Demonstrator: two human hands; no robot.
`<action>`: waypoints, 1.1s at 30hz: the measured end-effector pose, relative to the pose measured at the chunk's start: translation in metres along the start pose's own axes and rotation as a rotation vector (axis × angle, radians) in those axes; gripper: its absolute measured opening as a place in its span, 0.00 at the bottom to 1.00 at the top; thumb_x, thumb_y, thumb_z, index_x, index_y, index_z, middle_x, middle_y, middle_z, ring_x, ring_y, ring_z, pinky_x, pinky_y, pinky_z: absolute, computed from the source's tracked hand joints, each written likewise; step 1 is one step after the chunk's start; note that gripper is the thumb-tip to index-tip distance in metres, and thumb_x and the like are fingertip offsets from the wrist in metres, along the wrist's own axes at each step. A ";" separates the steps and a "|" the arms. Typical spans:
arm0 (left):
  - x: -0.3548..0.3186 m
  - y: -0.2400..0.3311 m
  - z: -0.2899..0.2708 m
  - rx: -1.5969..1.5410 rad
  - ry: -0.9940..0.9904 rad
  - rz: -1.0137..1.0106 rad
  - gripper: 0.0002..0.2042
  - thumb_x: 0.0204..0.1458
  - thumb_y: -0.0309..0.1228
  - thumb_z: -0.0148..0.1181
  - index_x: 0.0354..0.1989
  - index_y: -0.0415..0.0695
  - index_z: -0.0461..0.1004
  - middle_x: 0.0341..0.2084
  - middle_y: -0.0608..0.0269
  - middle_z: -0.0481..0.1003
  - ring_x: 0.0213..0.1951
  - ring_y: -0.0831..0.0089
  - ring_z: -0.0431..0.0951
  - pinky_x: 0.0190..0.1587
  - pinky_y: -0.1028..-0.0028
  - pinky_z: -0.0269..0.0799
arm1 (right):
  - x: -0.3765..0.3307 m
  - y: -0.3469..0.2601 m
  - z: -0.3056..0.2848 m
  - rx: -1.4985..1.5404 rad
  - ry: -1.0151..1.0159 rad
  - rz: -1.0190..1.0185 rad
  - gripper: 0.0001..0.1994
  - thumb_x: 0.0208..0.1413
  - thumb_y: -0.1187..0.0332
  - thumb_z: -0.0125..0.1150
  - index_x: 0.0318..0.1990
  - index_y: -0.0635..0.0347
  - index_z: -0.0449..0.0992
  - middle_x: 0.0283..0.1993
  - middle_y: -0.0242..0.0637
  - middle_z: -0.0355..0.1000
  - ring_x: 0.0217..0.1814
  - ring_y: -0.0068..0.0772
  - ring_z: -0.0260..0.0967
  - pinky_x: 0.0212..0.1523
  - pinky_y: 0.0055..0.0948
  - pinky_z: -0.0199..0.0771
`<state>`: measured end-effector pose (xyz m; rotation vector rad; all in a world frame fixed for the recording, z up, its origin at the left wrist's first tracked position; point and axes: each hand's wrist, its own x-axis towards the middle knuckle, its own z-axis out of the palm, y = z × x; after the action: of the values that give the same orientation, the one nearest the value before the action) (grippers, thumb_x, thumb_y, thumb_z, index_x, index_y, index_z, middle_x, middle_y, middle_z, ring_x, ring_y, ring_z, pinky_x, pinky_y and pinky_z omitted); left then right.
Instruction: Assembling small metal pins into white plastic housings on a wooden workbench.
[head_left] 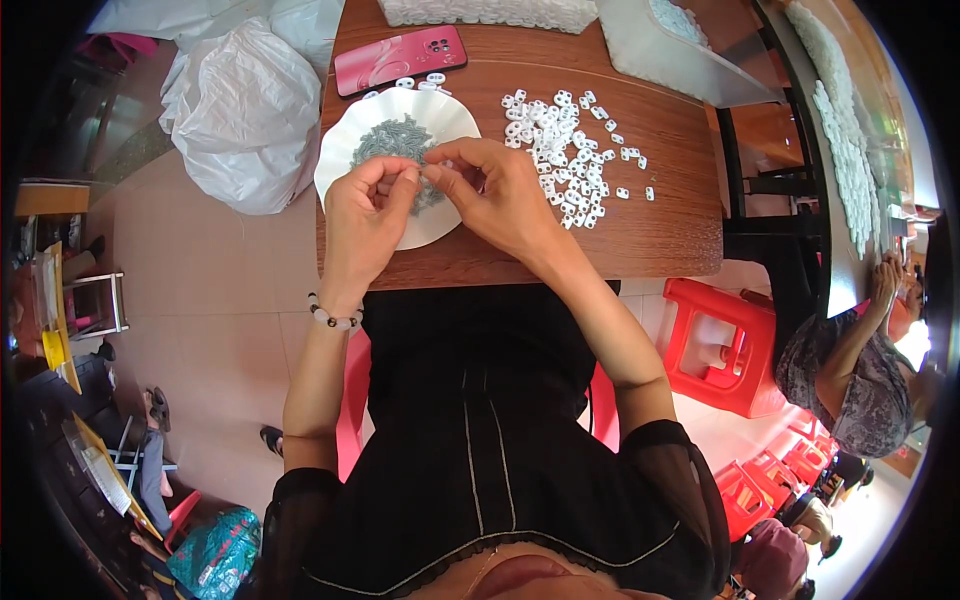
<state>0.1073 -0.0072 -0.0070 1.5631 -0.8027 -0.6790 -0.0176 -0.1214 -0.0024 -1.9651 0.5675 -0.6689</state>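
Over a white plate with a wavy rim (335, 130), my left hand (368, 208) and my right hand (503, 198) meet fingertip to fingertip. Each is closed in a pinch, thumb against forefinger. What sits between the fingertips is too small and too covered to name. Below them the plate bears a heap of small grey, see-through plastic pieces (385, 140). Right of my right hand, many small white plastic parts with dark spots (555, 140) lie loose on the wooden table (640, 240). A beaded bracelet (335, 318) circles my left wrist.
A pink phone (400, 62) lies behind the plate, with a few white parts beside it. White-filled trays (680, 60) stand at the back. A white plastic bag (245, 120) is at the left, a red stool (725, 345) at the right. Another person (860, 370) works at a neighbouring table.
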 end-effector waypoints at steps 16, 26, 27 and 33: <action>-0.004 0.007 0.010 0.182 0.017 0.180 0.08 0.50 0.25 0.64 0.39 0.39 0.79 0.28 0.62 0.76 0.25 0.80 0.73 0.29 0.78 0.68 | -0.004 0.009 -0.007 0.011 -0.007 0.042 0.05 0.54 0.72 0.62 0.35 0.65 0.78 0.29 0.34 0.76 0.28 0.20 0.68 0.30 0.21 0.68; -0.026 0.006 0.051 0.201 0.017 0.360 0.03 0.51 0.23 0.63 0.32 0.37 0.77 0.26 0.58 0.76 0.25 0.72 0.74 0.29 0.76 0.69 | -0.052 0.002 -0.042 0.381 -0.039 0.297 0.07 0.57 0.72 0.59 0.36 0.68 0.78 0.30 0.29 0.75 0.35 0.14 0.67 0.37 0.19 0.68; -0.029 0.007 0.056 0.200 0.009 0.359 0.03 0.51 0.23 0.63 0.32 0.37 0.77 0.26 0.58 0.76 0.25 0.72 0.74 0.29 0.76 0.69 | -0.057 0.001 -0.045 0.407 -0.031 0.313 0.07 0.57 0.72 0.59 0.37 0.68 0.78 0.31 0.30 0.76 0.36 0.15 0.68 0.39 0.19 0.69; -0.042 -0.003 0.080 -0.092 -0.028 0.122 0.05 0.56 0.26 0.60 0.34 0.35 0.73 0.25 0.66 0.74 0.26 0.82 0.72 0.29 0.81 0.68 | -0.085 0.000 -0.059 0.382 0.024 0.379 0.09 0.59 0.70 0.61 0.43 0.66 0.78 0.34 0.27 0.74 0.36 0.15 0.69 0.41 0.17 0.70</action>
<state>0.0189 -0.0206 -0.0212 1.4128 -0.8680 -0.6409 -0.1195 -0.1056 0.0023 -1.4456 0.7432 -0.5160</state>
